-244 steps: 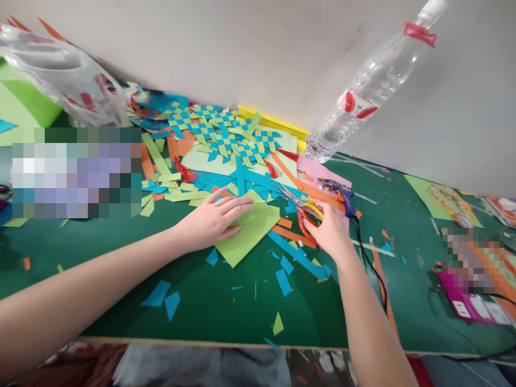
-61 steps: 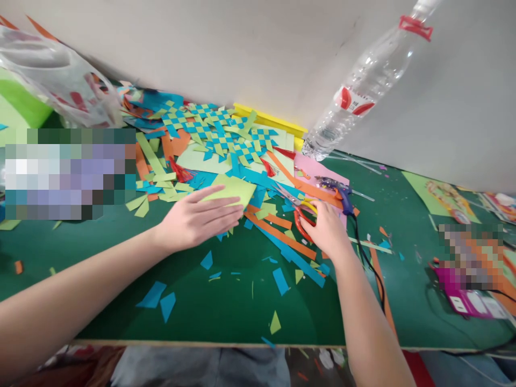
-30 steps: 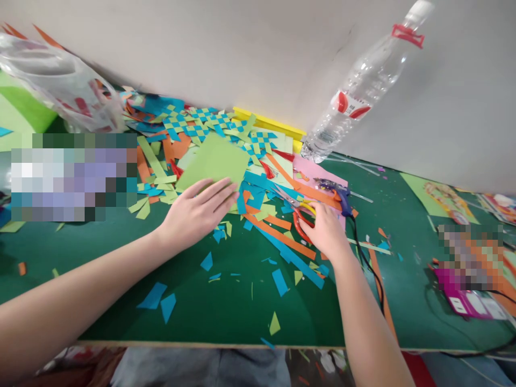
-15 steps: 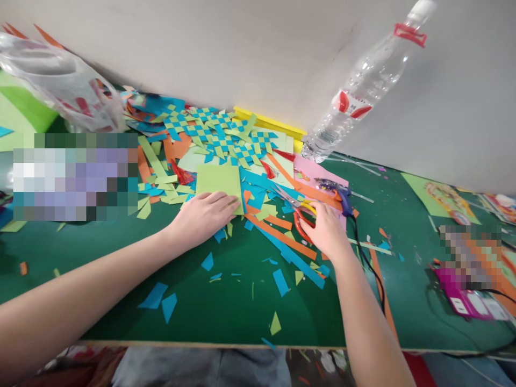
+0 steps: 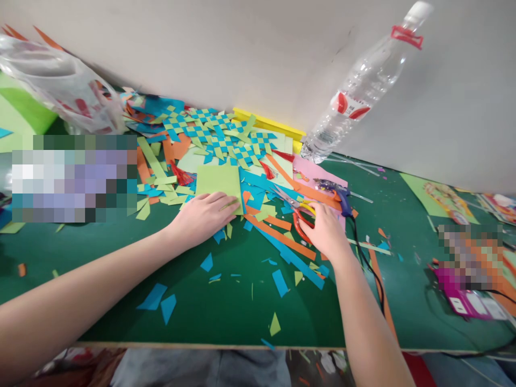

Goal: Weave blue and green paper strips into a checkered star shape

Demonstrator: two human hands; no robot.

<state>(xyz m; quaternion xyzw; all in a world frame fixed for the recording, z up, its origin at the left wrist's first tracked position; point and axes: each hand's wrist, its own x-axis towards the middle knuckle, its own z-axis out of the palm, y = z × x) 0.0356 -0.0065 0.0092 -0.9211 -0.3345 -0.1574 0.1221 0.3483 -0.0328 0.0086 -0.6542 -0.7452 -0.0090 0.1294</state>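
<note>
My left hand (image 5: 208, 215) lies flat with fingers stretched over the lower part of a light green paper square (image 5: 219, 180). My right hand (image 5: 328, 228) is closed on a pair of scissors (image 5: 296, 202) with red and yellow handles. Their blades are parted and point up and to the left, above blue paper strips (image 5: 262, 183). Behind the square lies a heap of woven blue-and-green paper pieces (image 5: 215, 131). Red tassels (image 5: 181, 173) rest near the heap. Orange strips (image 5: 282, 236) and small scraps are scattered between and below my hands.
A clear plastic bottle (image 5: 355, 99) stands by the wall at the back right. Near my right hand is a blue glue gun (image 5: 342, 199) with a black cable. A plastic bag (image 5: 68, 86) sits at the back left, and a magenta power strip (image 5: 453, 293) lies far right.
</note>
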